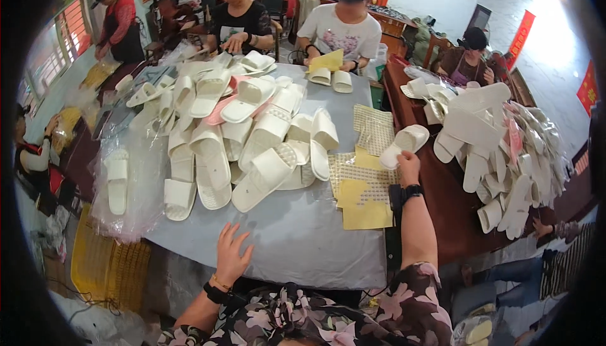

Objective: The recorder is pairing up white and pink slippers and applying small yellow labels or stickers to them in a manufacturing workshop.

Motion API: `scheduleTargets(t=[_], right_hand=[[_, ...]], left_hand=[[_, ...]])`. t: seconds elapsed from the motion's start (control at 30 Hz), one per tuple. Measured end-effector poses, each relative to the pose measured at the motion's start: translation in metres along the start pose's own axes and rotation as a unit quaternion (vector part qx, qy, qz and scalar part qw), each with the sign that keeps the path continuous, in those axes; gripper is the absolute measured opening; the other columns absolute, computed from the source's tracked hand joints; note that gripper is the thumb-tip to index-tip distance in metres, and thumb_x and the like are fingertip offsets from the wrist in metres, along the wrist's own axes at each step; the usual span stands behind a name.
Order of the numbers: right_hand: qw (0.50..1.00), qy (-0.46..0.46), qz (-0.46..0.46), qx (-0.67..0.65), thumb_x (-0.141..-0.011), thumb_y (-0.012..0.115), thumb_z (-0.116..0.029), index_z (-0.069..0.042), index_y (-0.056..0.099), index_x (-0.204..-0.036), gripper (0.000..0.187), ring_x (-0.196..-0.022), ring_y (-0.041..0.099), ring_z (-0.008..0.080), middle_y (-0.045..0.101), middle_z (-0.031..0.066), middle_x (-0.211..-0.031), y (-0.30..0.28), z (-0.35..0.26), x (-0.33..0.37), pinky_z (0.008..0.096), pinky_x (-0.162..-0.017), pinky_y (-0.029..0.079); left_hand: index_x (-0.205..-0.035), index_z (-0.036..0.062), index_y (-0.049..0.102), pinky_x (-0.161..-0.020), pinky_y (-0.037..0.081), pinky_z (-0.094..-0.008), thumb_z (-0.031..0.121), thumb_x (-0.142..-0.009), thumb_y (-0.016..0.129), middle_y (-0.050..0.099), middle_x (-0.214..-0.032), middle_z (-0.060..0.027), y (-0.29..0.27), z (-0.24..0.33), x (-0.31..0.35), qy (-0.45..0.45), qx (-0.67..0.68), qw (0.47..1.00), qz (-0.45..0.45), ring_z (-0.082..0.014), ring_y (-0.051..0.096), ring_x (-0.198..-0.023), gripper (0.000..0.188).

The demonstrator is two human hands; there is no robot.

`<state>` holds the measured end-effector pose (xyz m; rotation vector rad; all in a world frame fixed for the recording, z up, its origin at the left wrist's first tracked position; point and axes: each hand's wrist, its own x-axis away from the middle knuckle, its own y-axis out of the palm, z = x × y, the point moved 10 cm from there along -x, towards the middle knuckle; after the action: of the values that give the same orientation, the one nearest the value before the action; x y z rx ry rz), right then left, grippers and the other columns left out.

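My right hand (409, 167) grips a white slide slipper (407, 143) by one end, holding it over the right edge of the grey-covered table (303, 245). Sticker sheets (366, 175) with rows of small labels and yellow backing paper (364, 204) lie just left of that hand. My left hand (232, 250) is open at the table's near side, fingers spread, with nothing in it. Beyond it rises a heap of white slippers (265, 172), a few pink ones (222, 107) among them. A lone slipper (117, 185) rests on clear plastic bags (142, 204) at the left.
On the brown table (445, 220) to the right lies another large pile of white slippers (499, 157). Across the table, a person in white (341, 34) holds a yellow sheet above two slippers; others work nearby. A yellow crate (110, 264) stands at lower left.
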<state>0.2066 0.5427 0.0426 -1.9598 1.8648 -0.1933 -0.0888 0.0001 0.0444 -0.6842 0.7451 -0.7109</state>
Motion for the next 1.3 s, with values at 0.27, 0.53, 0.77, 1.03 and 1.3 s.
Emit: scheduleTargets(t=[0.27,0.53,0.77,1.03,1.3], right_hand=[[0.937,-0.017,-0.001,-0.35,-0.087,0.061,-0.003,0.002,0.061,-0.104,0.017,-0.079,0.059,0.0103,0.062,0.002,-0.091,-0.084,-0.088,0.015,0.0226,-0.07,0.047],[0.928,-0.165,-0.012,-0.333,-0.09,0.06,0.0,0.002,0.064,-0.104,0.015,-0.085,0.06,0.0101,0.064,0.0034,-0.096,-0.196,-0.232,0.085,0.0233,-0.081,0.047],[0.923,-0.193,-0.089,-0.32,-0.091,0.06,-0.003,-0.001,0.061,-0.1,0.009,-0.088,0.062,0.0134,0.064,0.0046,-0.099,-0.193,-0.289,0.184,0.0271,-0.082,0.05],[0.836,-0.051,-0.289,-0.463,-0.072,0.059,0.003,0.001,0.057,-0.073,0.003,-0.089,0.058,0.0249,0.061,0.0197,-0.101,-0.096,-0.279,0.276,0.0319,-0.082,0.044],[0.816,0.023,-0.396,-0.42,-0.079,0.067,-0.004,0.003,0.063,-0.077,0.008,-0.092,0.057,0.0204,0.063,0.0164,-0.104,-0.038,-0.27,0.319,0.0288,-0.082,0.041]], left_hand=[[-0.11,0.0049,0.064,-0.106,0.033,-0.0479,0.014,-0.077,0.069,0.05,-0.131,-0.0188,0.022,0.015,-0.008,0.031,0.045,0.998,-0.029,-0.0418,0.038,-0.13,0.035],[-0.111,0.0049,0.063,-0.106,0.034,-0.049,0.011,-0.076,0.07,0.05,-0.132,-0.0186,0.036,0.045,-0.017,0.078,0.087,0.992,-0.053,-0.0428,0.038,-0.129,0.037],[-0.12,0.0049,0.06,-0.108,0.033,-0.0456,0.018,-0.073,0.075,0.048,-0.135,-0.0182,0.038,0.069,-0.024,0.071,0.132,0.984,-0.099,-0.0387,0.039,-0.131,0.051],[-0.145,-0.0008,0.029,-0.114,0.027,-0.0432,0.039,-0.069,0.083,0.034,-0.148,-0.0202,0.055,0.15,-0.041,0.152,0.272,0.919,-0.243,-0.0364,0.03,-0.139,0.101],[-0.143,0.0005,0.036,-0.108,0.036,-0.0367,0.021,-0.074,0.082,0.048,-0.138,-0.0174,0.104,0.114,-0.086,-0.047,0.486,0.843,-0.227,-0.0245,0.045,-0.129,0.085]])
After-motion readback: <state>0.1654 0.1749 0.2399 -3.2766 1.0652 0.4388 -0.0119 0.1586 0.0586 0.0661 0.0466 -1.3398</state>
